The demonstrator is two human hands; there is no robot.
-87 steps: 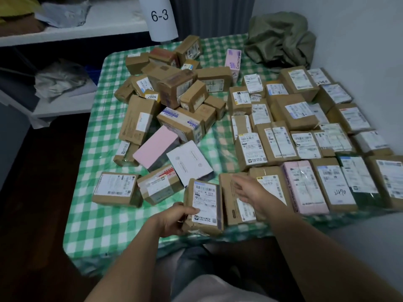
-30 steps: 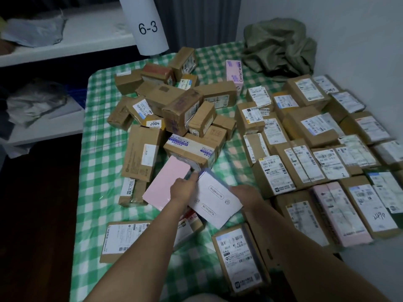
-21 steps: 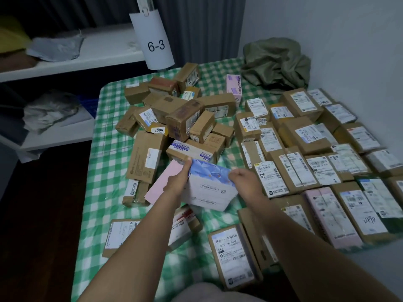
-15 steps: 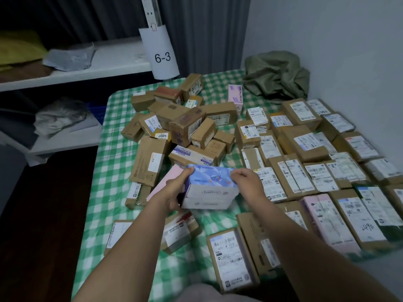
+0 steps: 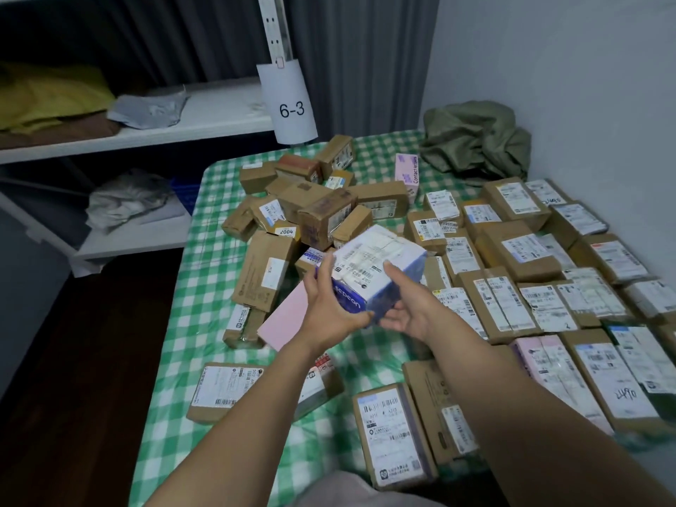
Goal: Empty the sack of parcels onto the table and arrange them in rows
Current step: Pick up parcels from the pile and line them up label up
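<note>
I hold a white and blue box (image 5: 373,267) in the air above the table's middle, label side up. My left hand (image 5: 331,305) grips its left end and my right hand (image 5: 406,305) cups its underside and right edge. A loose heap of brown parcels (image 5: 314,210) lies behind it. Labelled parcels in rows (image 5: 526,272) cover the right half of the green checked table (image 5: 183,316). A flat pink box (image 5: 285,320) lies under my left wrist. The crumpled olive sack (image 5: 475,140) sits at the far right corner.
A few parcels (image 5: 391,429) lie near the front edge, one (image 5: 223,389) at the front left. White shelves (image 5: 153,126) with cloth bundles stand on the left, with a "6-3" tag (image 5: 290,107) on the post. A wall borders the right side.
My hands picked the white and blue box off the table, lifted it and turned it over so its label faces up. The camera view tilted upward.
</note>
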